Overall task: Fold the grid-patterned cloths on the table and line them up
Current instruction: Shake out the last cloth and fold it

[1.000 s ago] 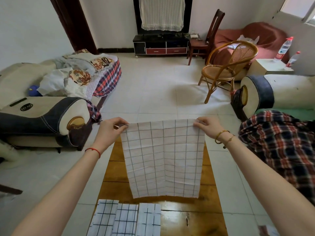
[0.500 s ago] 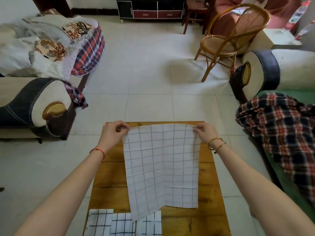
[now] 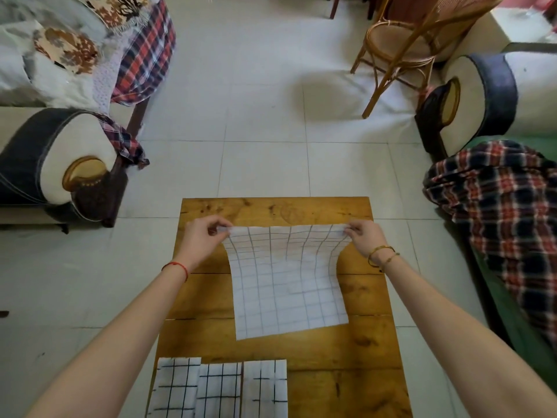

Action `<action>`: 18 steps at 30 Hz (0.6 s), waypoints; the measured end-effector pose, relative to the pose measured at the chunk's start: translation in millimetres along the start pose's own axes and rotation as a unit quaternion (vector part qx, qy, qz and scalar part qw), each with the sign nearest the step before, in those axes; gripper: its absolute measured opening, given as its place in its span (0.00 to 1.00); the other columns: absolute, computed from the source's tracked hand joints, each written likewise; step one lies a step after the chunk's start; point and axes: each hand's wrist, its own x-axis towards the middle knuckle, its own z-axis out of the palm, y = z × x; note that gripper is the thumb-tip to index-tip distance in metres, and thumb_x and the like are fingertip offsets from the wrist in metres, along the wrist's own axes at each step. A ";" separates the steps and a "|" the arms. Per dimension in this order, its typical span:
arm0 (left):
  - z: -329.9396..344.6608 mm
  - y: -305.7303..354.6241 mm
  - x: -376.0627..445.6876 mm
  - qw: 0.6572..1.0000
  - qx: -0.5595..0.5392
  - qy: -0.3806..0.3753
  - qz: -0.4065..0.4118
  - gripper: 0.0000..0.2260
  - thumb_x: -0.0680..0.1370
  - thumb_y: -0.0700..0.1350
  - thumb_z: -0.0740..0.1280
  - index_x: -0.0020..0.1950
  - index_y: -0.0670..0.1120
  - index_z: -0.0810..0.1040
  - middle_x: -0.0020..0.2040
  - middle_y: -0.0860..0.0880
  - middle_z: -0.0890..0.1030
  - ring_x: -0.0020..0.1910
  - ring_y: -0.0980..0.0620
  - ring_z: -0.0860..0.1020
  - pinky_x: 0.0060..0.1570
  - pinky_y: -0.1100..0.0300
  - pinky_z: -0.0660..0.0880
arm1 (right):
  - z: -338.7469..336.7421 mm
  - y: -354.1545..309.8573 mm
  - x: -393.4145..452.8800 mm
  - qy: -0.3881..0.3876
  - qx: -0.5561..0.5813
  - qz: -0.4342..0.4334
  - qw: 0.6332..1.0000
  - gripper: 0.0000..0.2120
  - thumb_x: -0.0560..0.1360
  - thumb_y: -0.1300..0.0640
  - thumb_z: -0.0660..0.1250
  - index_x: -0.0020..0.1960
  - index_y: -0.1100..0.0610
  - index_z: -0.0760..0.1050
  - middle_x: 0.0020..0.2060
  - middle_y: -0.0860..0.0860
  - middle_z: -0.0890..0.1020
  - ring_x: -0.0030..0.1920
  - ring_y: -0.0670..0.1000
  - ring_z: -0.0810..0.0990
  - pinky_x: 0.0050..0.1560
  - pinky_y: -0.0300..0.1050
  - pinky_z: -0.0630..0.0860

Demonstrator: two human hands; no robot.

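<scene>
A white cloth with a thin grey grid (image 3: 286, 285) is spread over the middle of the wooden table (image 3: 370, 351), its near part lying on the wood and its far edge lifted. My left hand (image 3: 202, 236) pinches the far left corner and my right hand (image 3: 363, 235) pinches the far right corner. Three folded grid cloths lie side by side along the table's near left edge: one at the left (image 3: 174, 387), one in the middle (image 3: 218, 389), one at the right (image 3: 265, 386).
A sofa arm (image 3: 60, 164) stands to the left of the table, with piled blankets behind it. On the right a plaid blanket (image 3: 500, 200) drapes over a green seat. A rattan chair (image 3: 401, 46) stands on the tiled floor beyond.
Both hands have lowered the cloth from hanging in the air down onto the table, its lower part now resting on the wood. My head has tilted down toward the table.
</scene>
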 end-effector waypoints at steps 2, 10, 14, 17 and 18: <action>3.8 -4.6 -6.3 1.000 0.012 -0.008 -0.008 0.07 0.74 0.41 0.72 0.47 0.53 0.83 0.45 0.56 0.82 0.47 0.57 0.78 0.46 0.67 0.73 | 4.0 4.6 -3.9 -0.002 -0.010 -0.006 1.000 0.11 0.78 0.58 0.63 0.55 0.62 0.80 0.51 0.58 0.83 0.53 0.57 0.79 0.55 0.44 0.72; 33.6 -24.3 -46.7 0.998 0.019 -0.039 -0.034 0.11 0.74 0.37 0.70 0.43 0.55 0.82 0.44 0.55 0.82 0.46 0.55 0.79 0.45 0.66 0.73 | 25.0 37.1 -27.0 -0.044 -0.061 -0.038 0.996 0.11 0.78 0.60 0.62 0.55 0.54 0.81 0.55 0.52 0.83 0.48 0.51 0.80 0.51 0.40 0.75; 58.3 -48.4 -69.2 0.995 0.032 -0.060 -0.071 0.09 0.75 0.37 0.70 0.44 0.51 0.84 0.48 0.53 0.82 0.50 0.54 0.78 0.47 0.68 0.71 | 49.6 59.4 -39.8 -0.057 -0.092 -0.037 0.993 0.13 0.79 0.61 0.60 0.55 0.51 0.81 0.56 0.51 0.82 0.32 0.43 0.74 0.42 0.44 0.79; 76.3 -70.9 -84.4 0.991 0.047 -0.082 -0.092 0.08 0.76 0.38 0.69 0.46 0.51 0.83 0.51 0.52 0.81 0.47 0.54 0.79 0.41 0.73 0.69 | 73.7 77.8 -49.4 -0.080 -0.115 -0.030 0.990 0.13 0.79 0.59 0.60 0.58 0.48 0.80 0.57 0.53 0.81 0.40 0.45 0.77 0.45 0.46 0.78; 82.0 -78.5 -88.1 0.990 0.051 -0.089 -0.096 0.08 0.76 0.38 0.69 0.46 0.52 0.83 0.52 0.52 0.81 0.46 0.54 0.79 0.40 0.73 0.69 | 82.6 84.8 -52.1 -0.090 -0.119 -0.026 0.988 0.14 0.79 0.58 0.60 0.58 0.47 0.79 0.58 0.53 0.80 0.48 0.48 0.78 0.49 0.47 0.78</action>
